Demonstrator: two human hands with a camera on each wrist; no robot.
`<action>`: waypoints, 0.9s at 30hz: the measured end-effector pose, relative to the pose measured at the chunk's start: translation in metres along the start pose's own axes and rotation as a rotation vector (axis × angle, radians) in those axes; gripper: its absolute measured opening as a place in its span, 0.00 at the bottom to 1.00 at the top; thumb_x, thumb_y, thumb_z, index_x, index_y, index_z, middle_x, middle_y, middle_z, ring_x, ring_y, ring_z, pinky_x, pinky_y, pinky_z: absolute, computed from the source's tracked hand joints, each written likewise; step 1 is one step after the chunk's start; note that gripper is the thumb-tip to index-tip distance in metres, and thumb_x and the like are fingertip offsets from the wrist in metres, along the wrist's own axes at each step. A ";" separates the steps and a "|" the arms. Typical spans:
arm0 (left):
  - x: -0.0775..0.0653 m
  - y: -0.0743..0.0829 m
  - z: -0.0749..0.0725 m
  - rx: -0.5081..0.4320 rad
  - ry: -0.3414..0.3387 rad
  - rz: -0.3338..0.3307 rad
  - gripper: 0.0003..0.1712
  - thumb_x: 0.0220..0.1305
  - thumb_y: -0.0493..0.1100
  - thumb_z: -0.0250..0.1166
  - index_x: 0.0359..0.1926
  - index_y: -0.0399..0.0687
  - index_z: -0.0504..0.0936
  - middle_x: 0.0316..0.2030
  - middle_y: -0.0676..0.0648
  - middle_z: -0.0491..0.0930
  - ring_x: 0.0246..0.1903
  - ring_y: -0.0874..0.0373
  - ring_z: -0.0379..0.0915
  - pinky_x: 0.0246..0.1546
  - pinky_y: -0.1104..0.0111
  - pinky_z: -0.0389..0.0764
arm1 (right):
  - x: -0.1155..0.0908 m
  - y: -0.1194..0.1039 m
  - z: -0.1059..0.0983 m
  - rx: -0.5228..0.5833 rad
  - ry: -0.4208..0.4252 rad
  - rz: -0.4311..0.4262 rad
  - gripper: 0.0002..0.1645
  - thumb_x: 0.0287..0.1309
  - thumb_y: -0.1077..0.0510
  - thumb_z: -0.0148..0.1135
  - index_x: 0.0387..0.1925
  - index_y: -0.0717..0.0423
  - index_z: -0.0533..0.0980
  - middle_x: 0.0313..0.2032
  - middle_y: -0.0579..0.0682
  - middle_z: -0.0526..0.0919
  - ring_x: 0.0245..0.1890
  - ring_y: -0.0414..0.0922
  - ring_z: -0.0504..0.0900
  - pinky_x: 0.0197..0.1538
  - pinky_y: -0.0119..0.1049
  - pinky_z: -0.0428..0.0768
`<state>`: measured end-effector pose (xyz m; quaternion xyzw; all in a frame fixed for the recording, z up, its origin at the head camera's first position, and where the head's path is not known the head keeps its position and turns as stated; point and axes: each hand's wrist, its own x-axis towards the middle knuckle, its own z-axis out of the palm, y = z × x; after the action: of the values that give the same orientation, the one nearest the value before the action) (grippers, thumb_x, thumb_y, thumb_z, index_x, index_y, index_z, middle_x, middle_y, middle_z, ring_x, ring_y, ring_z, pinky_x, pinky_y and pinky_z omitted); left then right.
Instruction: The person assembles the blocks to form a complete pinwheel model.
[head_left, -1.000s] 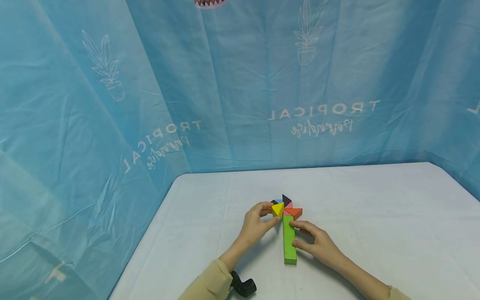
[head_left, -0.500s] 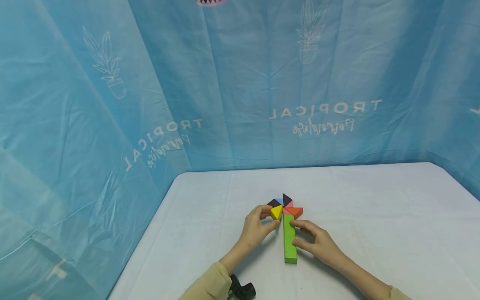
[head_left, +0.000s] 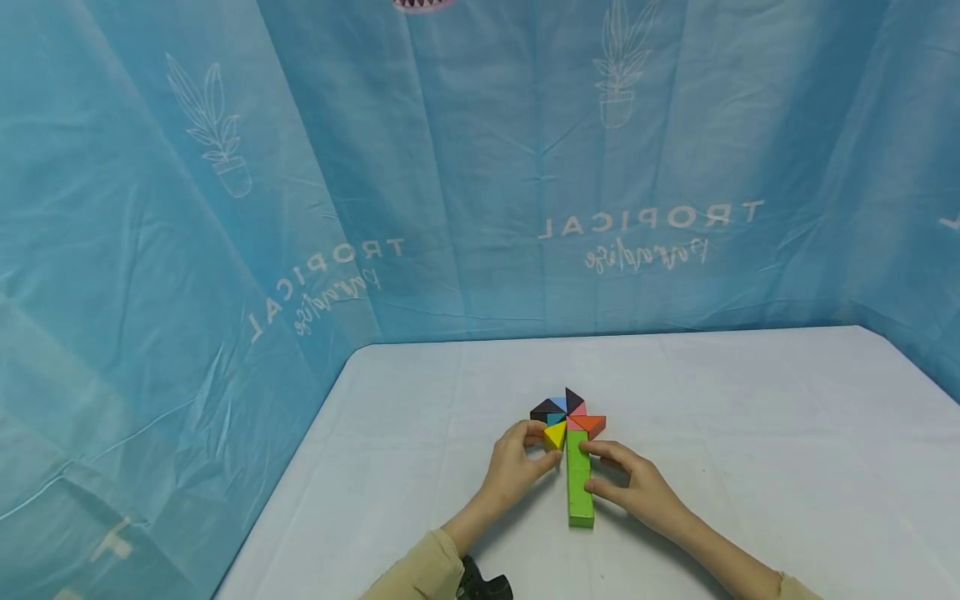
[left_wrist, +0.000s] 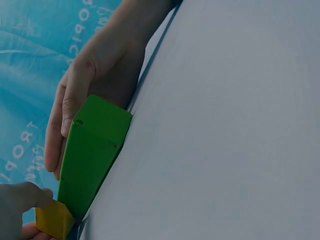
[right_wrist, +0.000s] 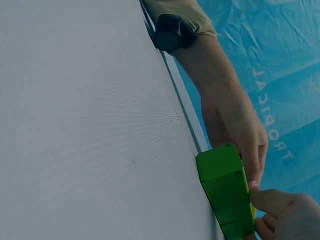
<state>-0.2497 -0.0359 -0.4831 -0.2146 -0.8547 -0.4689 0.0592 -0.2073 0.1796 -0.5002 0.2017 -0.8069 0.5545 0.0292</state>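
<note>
My left hand (head_left: pixel 513 467) pinches a yellow triangular block (head_left: pixel 555 435) between thumb and fingers, just left of the top of a green bar (head_left: pixel 580 487). That bar looks made of green blocks laid end to end. Along its right side, the thumb and a forefinger of my right hand (head_left: pixel 637 490) rest with relaxed fingers. Above the bar, several triangular blocks form a pinwheel: black (head_left: pixel 574 401), blue (head_left: pixel 558 402), teal (head_left: pixel 556 418), pink and orange (head_left: pixel 591 425). In the left wrist view, the yellow block (left_wrist: pixel 52 220) sits close to the green bar (left_wrist: pixel 92 155).
A white cloth covers the table (head_left: pixel 750 433). Blue printed curtains (head_left: pixel 480 208) hang behind and on both sides. A black device (head_left: pixel 483 585) is strapped at the left wrist, over the table's near part.
My left hand has brought the yellow block down and slightly toward me, uncovering the teal and left black triangles. My right hand stays at the green bar.
</note>
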 end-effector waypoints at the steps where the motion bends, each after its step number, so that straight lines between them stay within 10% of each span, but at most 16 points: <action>1: 0.000 0.000 0.001 0.005 -0.005 -0.007 0.25 0.55 0.43 0.71 0.51 0.37 0.74 0.44 0.45 0.76 0.43 0.54 0.77 0.48 0.67 0.77 | 0.000 0.000 0.000 0.000 0.001 -0.003 0.32 0.54 0.51 0.68 0.60 0.54 0.71 0.56 0.47 0.75 0.58 0.50 0.71 0.59 0.43 0.70; 27: 0.008 -0.008 0.008 0.114 0.041 -0.010 0.23 0.52 0.42 0.73 0.46 0.37 0.77 0.38 0.46 0.77 0.35 0.60 0.79 0.40 0.73 0.79 | 0.002 0.000 0.002 0.010 0.006 -0.029 0.31 0.54 0.52 0.68 0.59 0.54 0.72 0.56 0.46 0.76 0.58 0.48 0.72 0.59 0.39 0.71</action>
<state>-0.2597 -0.0308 -0.4915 -0.1969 -0.8797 -0.4241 0.0863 -0.2086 0.1776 -0.5008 0.2117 -0.8010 0.5587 0.0385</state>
